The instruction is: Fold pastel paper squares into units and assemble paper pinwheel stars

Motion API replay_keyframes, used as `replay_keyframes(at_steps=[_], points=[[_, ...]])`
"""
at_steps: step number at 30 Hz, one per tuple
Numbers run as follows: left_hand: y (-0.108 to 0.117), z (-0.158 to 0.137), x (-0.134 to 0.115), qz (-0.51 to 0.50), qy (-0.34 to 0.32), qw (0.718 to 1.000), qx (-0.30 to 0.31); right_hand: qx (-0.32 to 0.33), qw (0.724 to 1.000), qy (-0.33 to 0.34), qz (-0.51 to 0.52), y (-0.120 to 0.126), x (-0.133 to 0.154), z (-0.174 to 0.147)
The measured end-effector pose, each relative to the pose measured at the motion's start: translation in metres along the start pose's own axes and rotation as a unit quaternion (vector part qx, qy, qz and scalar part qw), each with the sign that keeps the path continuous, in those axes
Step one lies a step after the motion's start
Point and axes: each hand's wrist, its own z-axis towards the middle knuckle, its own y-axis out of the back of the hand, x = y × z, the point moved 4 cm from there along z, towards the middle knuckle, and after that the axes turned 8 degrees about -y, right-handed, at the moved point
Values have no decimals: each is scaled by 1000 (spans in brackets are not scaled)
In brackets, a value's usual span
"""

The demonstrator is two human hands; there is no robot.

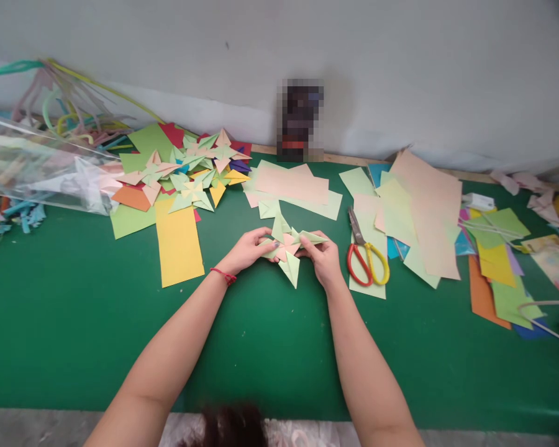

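Both my hands hold a folded paper pinwheel (289, 248) of light green and pink paper over the green table (261, 335). My left hand (248, 249), with a red string on its wrist, pinches the pinwheel's left side. Its right side sits between the fingers of my right hand (323, 256). Green points stick out above, below and to the right of my fingers.
A pile of finished pinwheels (190, 171) lies at the back left beside a yellow sheet (177, 242) and a clear bag of coloured strips (37, 167). Red-and-yellow scissors (366, 257) lie just right of my right hand. Loose paper sheets (423, 211) spread to the right.
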Motion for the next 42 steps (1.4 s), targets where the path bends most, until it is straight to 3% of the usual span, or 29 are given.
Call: replay_keyframes(at_steps=[24,42], points=[[3,1,1,11,-4,1000,-1,18,999,-4,-35,0,2,0],[3,2,2,-1,-6,1000,-11,16,1000,0,0,0,0,2]])
